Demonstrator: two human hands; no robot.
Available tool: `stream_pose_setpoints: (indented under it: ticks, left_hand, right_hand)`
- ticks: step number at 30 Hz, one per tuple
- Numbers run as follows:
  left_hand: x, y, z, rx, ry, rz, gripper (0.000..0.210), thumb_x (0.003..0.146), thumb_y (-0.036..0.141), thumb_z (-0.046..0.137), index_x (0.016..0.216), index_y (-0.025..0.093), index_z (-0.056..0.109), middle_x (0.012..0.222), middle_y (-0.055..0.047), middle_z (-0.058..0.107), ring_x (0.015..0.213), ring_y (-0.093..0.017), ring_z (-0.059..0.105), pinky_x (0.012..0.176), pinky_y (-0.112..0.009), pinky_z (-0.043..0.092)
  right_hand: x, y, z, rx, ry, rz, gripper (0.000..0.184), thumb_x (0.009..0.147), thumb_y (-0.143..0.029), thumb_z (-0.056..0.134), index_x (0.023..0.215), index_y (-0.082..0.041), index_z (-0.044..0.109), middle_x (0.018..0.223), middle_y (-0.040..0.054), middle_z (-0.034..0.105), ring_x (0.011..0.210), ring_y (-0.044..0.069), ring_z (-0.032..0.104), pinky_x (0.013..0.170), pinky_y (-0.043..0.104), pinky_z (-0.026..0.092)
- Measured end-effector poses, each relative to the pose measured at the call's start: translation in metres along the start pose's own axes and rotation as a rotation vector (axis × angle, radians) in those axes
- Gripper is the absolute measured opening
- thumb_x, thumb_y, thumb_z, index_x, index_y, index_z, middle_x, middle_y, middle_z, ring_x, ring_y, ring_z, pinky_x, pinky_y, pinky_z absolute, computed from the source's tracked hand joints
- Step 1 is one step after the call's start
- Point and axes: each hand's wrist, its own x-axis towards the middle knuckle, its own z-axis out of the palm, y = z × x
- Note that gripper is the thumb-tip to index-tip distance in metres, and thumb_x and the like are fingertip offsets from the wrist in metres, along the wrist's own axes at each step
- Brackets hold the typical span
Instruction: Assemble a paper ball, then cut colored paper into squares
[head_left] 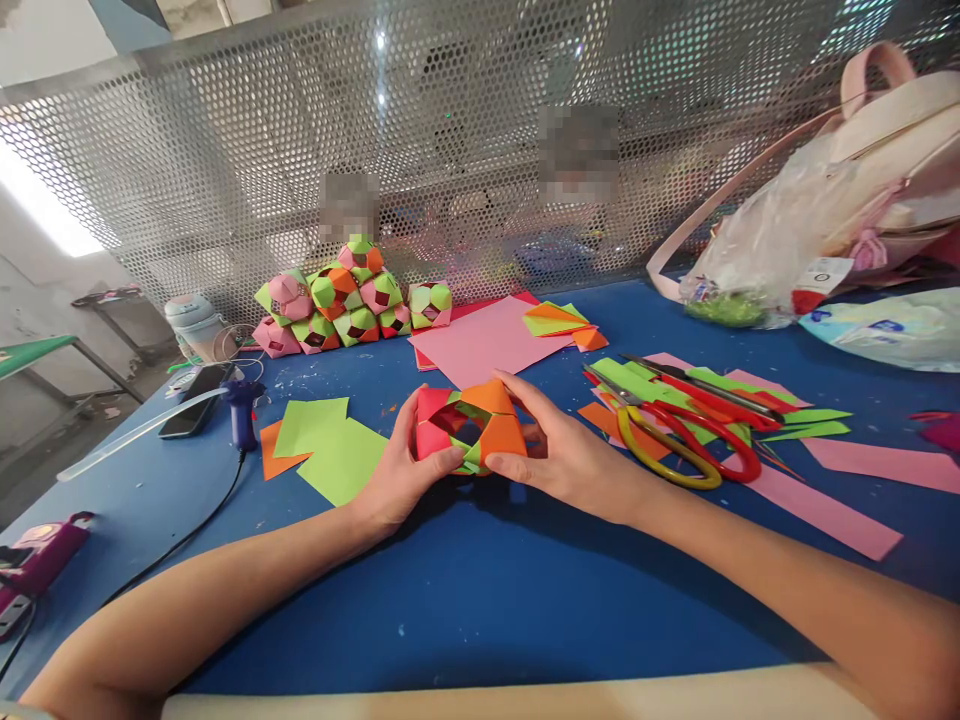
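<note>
Between my two hands is a folded paper ball [499, 432] of red, orange and green pieces, with openings in its faces. My left hand [411, 450] grips its red side, thumb at the lower front edge. On the orange side my right hand [551, 445] holds it, the thumb in front and the index finger over the top. Green paper squares [341, 460] lie beside my left hand, partly over an orange sheet [279, 450]. Right of my right hand, yellow-handled scissors [667, 450] and red-handled scissors [709, 432] rest on cut paper strips.
Several finished paper balls [335, 292] are stacked at the back by a perforated metal screen [480, 150]. Pink sheets [491, 340] lie in front of it. At left are a glue gun [241, 412], phone [196, 400], bottle [196, 325] and power strip [41, 565]; a bag [900, 160] stands back right.
</note>
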Motion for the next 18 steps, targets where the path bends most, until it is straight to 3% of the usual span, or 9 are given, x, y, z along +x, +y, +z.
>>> stream_pose_setpoints:
  ticks: [9, 18]
  left_hand:
    - [0.0002, -0.0017, 0.0008, -0.099, -0.041, 0.004, 0.084, 0.079, 0.033, 0.074, 0.148, 0.027, 0.026, 0.148, -0.009, 0.045, 0.136, -0.03, 0.043, 0.112, -0.043, 0.037]
    - [0.0012, -0.0031, 0.0001, -0.088, -0.063, 0.022, 0.082, 0.08, 0.03, 0.073, 0.148, 0.027, 0.028, 0.149, -0.008, 0.044, 0.135, -0.029, 0.043, 0.11, -0.041, 0.039]
  right_hand:
    - [-0.0005, -0.0011, 0.0002, -0.089, 0.036, -0.022, 0.088, 0.083, -0.052, 0.063, 0.153, -0.028, 0.016, 0.148, 0.0109, 0.045, 0.122, 0.03, 0.058, 0.105, 0.049, 0.046]
    - [-0.0016, -0.0019, 0.0004, -0.151, 0.053, -0.025, 0.087, 0.084, -0.048, 0.059, 0.153, -0.02, 0.015, 0.152, 0.0138, 0.039, 0.13, 0.033, 0.049, 0.109, 0.052, 0.041]
